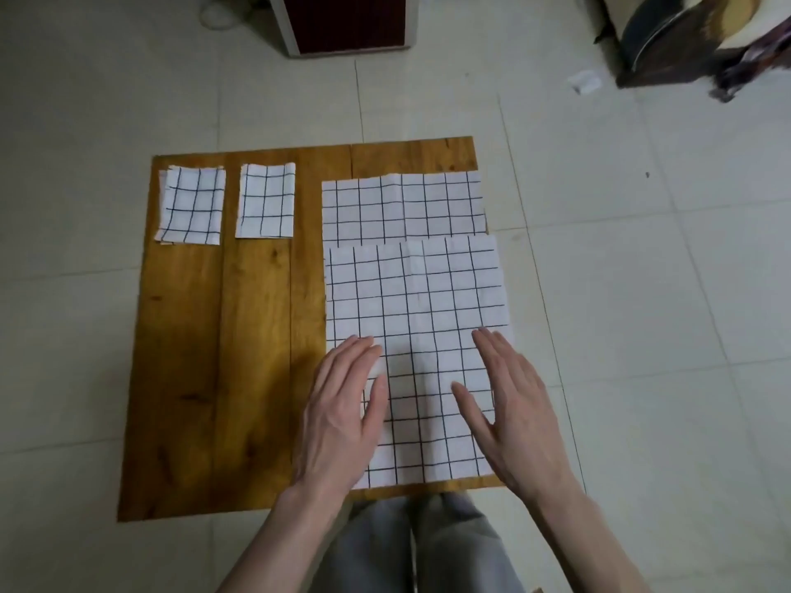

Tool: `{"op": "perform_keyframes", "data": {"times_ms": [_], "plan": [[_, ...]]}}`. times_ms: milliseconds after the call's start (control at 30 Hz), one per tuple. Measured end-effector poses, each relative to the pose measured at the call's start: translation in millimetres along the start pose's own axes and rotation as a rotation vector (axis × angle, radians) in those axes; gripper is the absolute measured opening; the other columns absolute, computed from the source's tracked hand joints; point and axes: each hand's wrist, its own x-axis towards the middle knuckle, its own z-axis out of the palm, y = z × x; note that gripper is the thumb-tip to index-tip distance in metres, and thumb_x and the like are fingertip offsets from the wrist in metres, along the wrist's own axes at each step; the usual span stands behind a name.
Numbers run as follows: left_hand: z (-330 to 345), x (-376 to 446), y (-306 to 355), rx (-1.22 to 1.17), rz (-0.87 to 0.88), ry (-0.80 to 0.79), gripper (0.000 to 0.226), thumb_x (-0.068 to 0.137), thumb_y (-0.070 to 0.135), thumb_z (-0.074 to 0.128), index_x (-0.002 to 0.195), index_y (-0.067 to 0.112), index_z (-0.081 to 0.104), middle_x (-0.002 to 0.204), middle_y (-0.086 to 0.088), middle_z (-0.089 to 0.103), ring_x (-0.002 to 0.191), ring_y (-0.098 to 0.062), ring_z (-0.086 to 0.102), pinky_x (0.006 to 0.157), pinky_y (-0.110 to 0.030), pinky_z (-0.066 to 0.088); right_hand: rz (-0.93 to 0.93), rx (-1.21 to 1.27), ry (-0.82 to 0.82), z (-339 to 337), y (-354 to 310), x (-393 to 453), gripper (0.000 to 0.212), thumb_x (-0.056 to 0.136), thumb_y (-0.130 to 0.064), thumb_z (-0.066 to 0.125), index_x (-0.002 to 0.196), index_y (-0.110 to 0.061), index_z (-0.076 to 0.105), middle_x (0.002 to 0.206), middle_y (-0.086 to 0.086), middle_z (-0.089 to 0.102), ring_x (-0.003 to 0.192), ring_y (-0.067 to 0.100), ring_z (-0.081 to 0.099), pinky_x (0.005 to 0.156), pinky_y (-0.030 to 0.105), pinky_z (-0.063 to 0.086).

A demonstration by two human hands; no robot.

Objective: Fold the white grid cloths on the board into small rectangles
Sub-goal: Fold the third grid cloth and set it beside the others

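Left hand [342,404], right hand [511,404] flat (fingers straight) on cloth [419,301]; wooden board [239,336], tiled floor [642,293].

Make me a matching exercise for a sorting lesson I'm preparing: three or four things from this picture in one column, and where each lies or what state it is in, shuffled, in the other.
Things
1. near spread cloth
2. far spread cloth
3. two folded cloths
4. left hand

Places or states
A. far left part of the board, side by side
B. flat on the near cloth's left edge, fingers straight
C. under both hands, overlapping another cloth
D. far right part of the board, partly covered

Pairs: 1-C, 2-D, 3-A, 4-B
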Motion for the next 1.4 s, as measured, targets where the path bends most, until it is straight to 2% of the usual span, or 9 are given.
{"op": "perform_keyframes", "data": {"times_ms": [200,333,533,633,833,1000,1167,1300,1400], "plan": [[67,1,-55,0.041,-0.021,0.053,0.039,0.109,0.031,0.046,0.135,0.012,0.067,0.139,-0.002,0.064,0.135,-0.017,0.055,0.112,-0.041,0.049,-0.154,-0.056,-0.075,74,51,25,0.055,0.106,-0.042,0.050,0.156,-0.019,0.045,0.163,-0.003,0.042,0.155,0.013,0.030,0.126,0.045,0.029],[107,3,-93,0.087,0.046,0.039,0.032,0.107,0.023,0.053,0.130,0.009,0.070,0.134,-0.005,0.066,0.129,-0.023,0.059,0.107,-0.046,0.050,-0.230,-0.126,-0.080,116,75,45,0.049,0.105,-0.040,0.051,0.150,-0.019,0.053,0.161,-0.001,0.046,0.154,0.016,0.034,0.127,0.046,0.026],[135,13,-122,0.141,0.130,0.026,0.030,0.102,0.015,0.062,0.130,0.007,0.070,0.135,-0.008,0.065,0.130,-0.027,0.059,0.116,-0.034,0.040,-0.246,-0.134,-0.076,158,97,69,0.051,0.105,-0.036,0.056,0.154,-0.023,0.049,0.162,-0.004,0.045,0.154,0.017,0.034,0.125,0.045,0.028],[142,17,-132,0.146,0.173,0.032,0.031,0.102,0.014,0.063,0.131,0.006,0.069,0.136,-0.009,0.065,0.130,-0.028,0.058,0.114,-0.040,0.044,-0.257,-0.124,-0.096,170,106,73,0.049,0.105,-0.038,0.060,0.151,-0.025,0.052,0.163,-0.008,0.042,0.156,0.017,0.030,0.122,0.047,0.032],[153,20,-145,0.168,0.197,0.012,0.029,0.103,0.018,0.064,0.129,0.007,0.071,0.136,-0.007,0.065,0.130,-0.026,0.058,0.108,-0.048,0.049,-0.270,-0.074,-0.011,177,107,71,0.030,0.102,-0.032,0.066,0.130,-0.024,0.069,0.153,-0.008,0.055,0.148,0.021,0.044,0.116,0.047,0.039],[149,22,-145,0.136,0.189,0.029,0.009,0.099,0.012,0.072,0.107,0.010,0.076,0.123,-0.005,0.069,0.116,-0.027,0.063,0.098,-0.045,0.051,-0.367,-0.076,0.065,176,106,76,0.014,0.099,-0.023,0.069,0.109,-0.021,0.079,0.135,-0.007,0.069,0.128,0.024,0.061,0.108,0.036,0.039],[132,25,-137,0.096,0.199,0.052,0.007,0.097,0.014,0.071,0.100,0.011,0.076,0.111,-0.002,0.070,0.104,-0.022,0.063,0.092,-0.035,0.048,-0.446,-0.069,0.022,159,100,78,0.012,0.101,-0.020,0.068,0.110,-0.019,0.077,0.129,-0.009,0.070,0.120,0.020,0.063,0.105,0.033,0.041],[100,24,-127,0.044,0.240,0.014,0.014,0.098,0.017,0.070,0.107,0.011,0.078,0.105,0.002,0.076,0.099,-0.015,0.070,0.088,-0.034,0.056,-0.480,-0.060,-0.037,127,86,76,0.009,0.103,-0.019,0.066,0.106,-0.014,0.072,0.117,-0.003,0.071,0.103,0.022,0.066,0.086,0.036,0.052],[68,27,-113,0.042,0.281,0.017,0.017,0.099,0.021,0.068,0.108,0.011,0.079,0.100,0.004,0.079,0.093,-0.010,0.072,0.081,-0.032,0.059,-0.489,-0.091,-0.089,103,78,79,0.009,0.102,-0.017,0.067,0.109,-0.014,0.071,0.104,-0.002,0.070,0.087,0.023,0.062,0.075,0.036,0.054]]}}
